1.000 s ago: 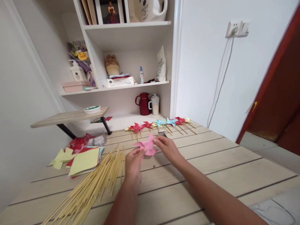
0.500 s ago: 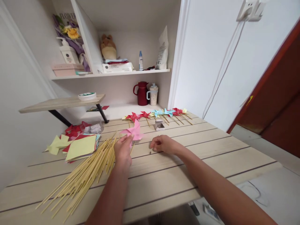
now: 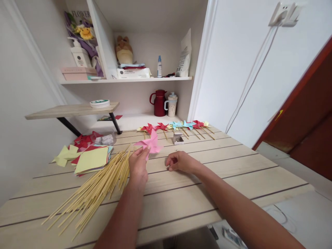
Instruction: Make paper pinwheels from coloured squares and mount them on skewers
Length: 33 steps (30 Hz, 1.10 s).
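My left hand [image 3: 138, 165] pinches a pink paper pinwheel [image 3: 153, 143] near its centre, with a thin stick partly visible below it. Just to the right, my right hand [image 3: 180, 161] is low over the table, its fingers curled and closed together. A tiny dark metal piece [image 3: 167, 169] is at its fingertips, too small to name surely. Behind that hand stands a small open box [image 3: 178, 138] with little shiny pieces inside. A spread of thin wooden sticks [image 3: 103, 180] lies left of my left hand.
Finished pinwheels on sticks [image 3: 183, 125] lie in a row at the back of the table [image 3: 186, 197]. Coloured paper squares [image 3: 91, 159] and a yellow cut paper [image 3: 65, 155] are at left, beneath a small raised shelf [image 3: 70, 110]. A red jug [image 3: 160, 103] stands behind.
The fingertips of my right hand have come down onto the tiny metal piece, which lay just apart from them. My left hand still holds the pink pinwheel, turned slightly. The view has shifted a little.
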### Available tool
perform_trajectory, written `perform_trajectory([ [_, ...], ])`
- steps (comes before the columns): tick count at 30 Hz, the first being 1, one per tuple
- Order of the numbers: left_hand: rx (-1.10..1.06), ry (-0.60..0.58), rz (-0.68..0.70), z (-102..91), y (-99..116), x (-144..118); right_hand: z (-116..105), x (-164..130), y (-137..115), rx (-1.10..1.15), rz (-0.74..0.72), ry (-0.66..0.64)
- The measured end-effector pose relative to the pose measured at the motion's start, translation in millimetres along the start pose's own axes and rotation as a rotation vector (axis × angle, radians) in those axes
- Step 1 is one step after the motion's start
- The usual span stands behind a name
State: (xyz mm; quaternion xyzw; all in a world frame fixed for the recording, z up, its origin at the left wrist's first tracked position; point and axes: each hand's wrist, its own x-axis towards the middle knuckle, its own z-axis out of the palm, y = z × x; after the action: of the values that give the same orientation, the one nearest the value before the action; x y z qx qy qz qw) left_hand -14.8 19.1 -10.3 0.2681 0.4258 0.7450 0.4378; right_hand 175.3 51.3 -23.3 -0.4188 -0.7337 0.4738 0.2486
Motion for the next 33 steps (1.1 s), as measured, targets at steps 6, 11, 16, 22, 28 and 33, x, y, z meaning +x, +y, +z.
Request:
perform_trajectory([
  [6,-0.008,-0.033,0.014,0.3,-1.0,-0.4,3.4,-1.5,-3.1,0.008,-0.014,-0.006],
  [11,-0.007,-0.045,0.009,1.1,-0.1,-1.6,6.4,-1.7,-7.2,-0.007,-0.017,-0.001],
  [16,-0.008,-0.040,-0.003,1.8,-0.7,-1.6,8.7,-2.4,-11.5,-0.030,-0.020,0.011],
  [22,0.000,-0.021,-0.037,-0.8,-3.0,-0.2,12.4,-1.3,-7.4,-0.046,-0.039,0.049],
  [28,0.029,-0.020,-0.076,-4.3,-2.9,0.8,13.8,-1.1,-16.7,-0.038,-0.098,0.126],
  [33,0.049,-0.053,-0.055,-1.2,-1.2,-4.3,3.9,-7.6,-38.6,0.023,-0.217,0.267],
])
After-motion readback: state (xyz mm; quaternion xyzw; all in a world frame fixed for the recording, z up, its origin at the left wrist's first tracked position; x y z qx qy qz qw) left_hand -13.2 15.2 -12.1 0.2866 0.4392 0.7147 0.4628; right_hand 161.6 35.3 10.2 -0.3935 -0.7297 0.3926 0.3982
